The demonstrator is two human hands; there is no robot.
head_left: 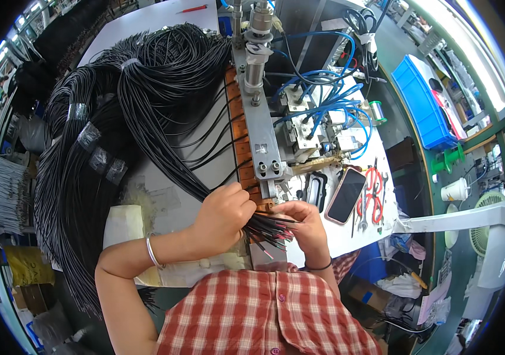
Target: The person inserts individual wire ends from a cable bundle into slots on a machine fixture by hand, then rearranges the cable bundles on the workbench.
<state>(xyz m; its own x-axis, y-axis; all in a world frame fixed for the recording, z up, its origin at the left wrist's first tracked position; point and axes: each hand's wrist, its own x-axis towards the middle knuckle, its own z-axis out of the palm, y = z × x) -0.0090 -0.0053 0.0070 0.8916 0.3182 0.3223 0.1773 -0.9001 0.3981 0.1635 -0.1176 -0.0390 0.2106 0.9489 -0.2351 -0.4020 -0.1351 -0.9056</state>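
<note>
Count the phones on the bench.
1: a phone, screen up and dark, lies on the white bench right of the metal machine, beside red-handled pliers. Others may be hidden under cables.

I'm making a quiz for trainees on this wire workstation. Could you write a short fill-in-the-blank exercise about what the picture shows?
1. The left hand grips a bunch of thin ____ wires near their ends.
2. The right hand touches the wire tips, which are ____ in colour.
3. The phone lies face up just left of the ____-handled scissors.
4. The tubes looping over the machine are ____.

Missing words: black; red; red; blue
</note>
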